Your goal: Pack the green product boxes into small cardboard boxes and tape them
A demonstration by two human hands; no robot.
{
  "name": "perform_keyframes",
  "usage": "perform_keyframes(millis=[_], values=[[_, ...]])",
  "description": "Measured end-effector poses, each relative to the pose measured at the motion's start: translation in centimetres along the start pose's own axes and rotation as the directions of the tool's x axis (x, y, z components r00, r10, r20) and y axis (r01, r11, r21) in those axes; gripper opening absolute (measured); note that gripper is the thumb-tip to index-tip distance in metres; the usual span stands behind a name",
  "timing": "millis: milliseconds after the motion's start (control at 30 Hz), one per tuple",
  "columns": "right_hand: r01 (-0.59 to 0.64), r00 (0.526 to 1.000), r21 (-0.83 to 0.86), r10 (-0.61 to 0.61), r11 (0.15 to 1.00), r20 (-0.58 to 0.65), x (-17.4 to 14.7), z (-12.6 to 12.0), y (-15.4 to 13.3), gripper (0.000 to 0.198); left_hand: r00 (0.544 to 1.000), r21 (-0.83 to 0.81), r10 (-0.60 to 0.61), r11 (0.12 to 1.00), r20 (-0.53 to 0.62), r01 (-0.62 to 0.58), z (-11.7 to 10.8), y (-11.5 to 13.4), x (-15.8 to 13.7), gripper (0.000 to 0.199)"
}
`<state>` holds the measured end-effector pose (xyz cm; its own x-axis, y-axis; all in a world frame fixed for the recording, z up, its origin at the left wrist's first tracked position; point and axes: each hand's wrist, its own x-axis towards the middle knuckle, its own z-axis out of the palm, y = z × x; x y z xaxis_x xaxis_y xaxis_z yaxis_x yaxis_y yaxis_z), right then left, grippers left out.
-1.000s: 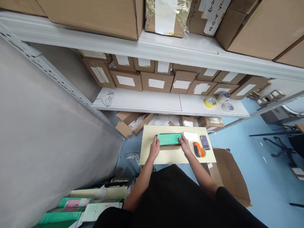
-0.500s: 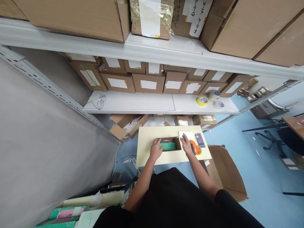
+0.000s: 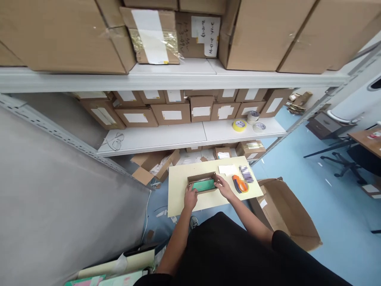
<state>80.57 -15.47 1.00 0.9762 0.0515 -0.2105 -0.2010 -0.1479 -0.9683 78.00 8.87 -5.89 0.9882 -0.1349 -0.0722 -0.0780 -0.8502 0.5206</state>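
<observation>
A small open cardboard box (image 3: 194, 179) stands on the pale yellow tabletop (image 3: 178, 202), with a green box (image 3: 204, 185) lying inside it. My left hand (image 3: 190, 197) grips the near left corner of the cardboard box, its fingertips by the green box's left end. At the opposite end, my right hand (image 3: 224, 187) has its fingers on the right wall. Close to the right hand lies an orange and dark tape dispenser (image 3: 239, 184) with yellow tape. White paper (image 3: 227, 170) and a pixelated purple item (image 3: 246, 174) rest behind it.
A shelf (image 3: 160, 137) beyond the table holds labelled cartons (image 3: 172, 115), tape rolls (image 3: 239, 125) and glasses (image 3: 117, 142). An open carton (image 3: 293, 210) sits on the floor at right, another (image 3: 145, 171) at back left. A grey wall (image 3: 74, 190) runs along the left.
My right hand has moved in from beside the paper onto the right end of the cardboard box. My left hand has shifted to its near left corner. The camera view has also moved.
</observation>
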Motion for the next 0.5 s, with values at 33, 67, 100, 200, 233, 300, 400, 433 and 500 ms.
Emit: perform_keyframes(millis=[33, 67, 100, 200, 233, 300, 400, 433, 500], values=[[0.002, 1.000, 0.005, -0.002, 1.000, 0.018, -0.3, -0.6, -0.4, 0.068, 1.000, 0.005, -0.005, 1.000, -0.002, 0.005, 0.0, 0.3, -0.2, 0.020], [0.004, 0.999, 0.010, -0.005, 1.000, 0.034, -0.7, -1.3, -0.9, 0.067, 1.000, 0.010, -0.014, 1.000, -0.008, 0.014, 0.1, 0.7, -0.5, 0.019], [0.007, 0.999, 0.013, -0.007, 1.000, 0.045, -1.1, -2.0, -1.4, 0.065, 0.999, 0.014, -0.025, 1.000, -0.021, 0.026, 0.2, 1.3, -0.9, 0.019], [0.015, 0.998, 0.012, -0.016, 1.000, 0.063, -2.4, -4.5, -2.4, 0.063, 0.994, 0.020, -0.065, 0.998, -0.089, 0.067, 1.0, 4.0, -3.1, 0.018], [0.020, 0.997, 0.012, -0.020, 1.000, 0.068, -2.9, -5.4, -2.6, 0.062, 0.990, 0.021, -0.084, 0.996, -0.116, 0.087, 1.4, 5.2, -4.0, 0.019], [0.027, 0.997, 0.007, -0.027, 1.000, 0.079, -3.9, -7.3, -2.6, 0.061, 0.980, 0.018, -0.123, 0.992, -0.154, 0.127, 2.1, 7.8, -6.0, 0.019], [0.046, 0.994, -0.021, -0.044, 0.999, 0.101, -5.5, -10.3, -1.7, 0.058, 0.975, 0.006, -0.141, 0.990, -0.173, 0.144, 3.3, 11.8, -9.0, 0.020], [0.061, 0.992, -0.036, -0.057, 0.997, 0.109, -6.2, -11.3, -1.2, 0.057, 0.974, 0.002, -0.136, 0.990, -0.179, 0.139, 3.8, 13.1, -9.9, 0.020], [0.113, 0.986, -0.078, -0.102, 0.991, 0.134, -7.5, -13.2, 0.1, 0.056, 0.971, -0.003, -0.123, 0.992, -0.205, 0.125, 4.6, 15.7, -12.0, 0.019]])
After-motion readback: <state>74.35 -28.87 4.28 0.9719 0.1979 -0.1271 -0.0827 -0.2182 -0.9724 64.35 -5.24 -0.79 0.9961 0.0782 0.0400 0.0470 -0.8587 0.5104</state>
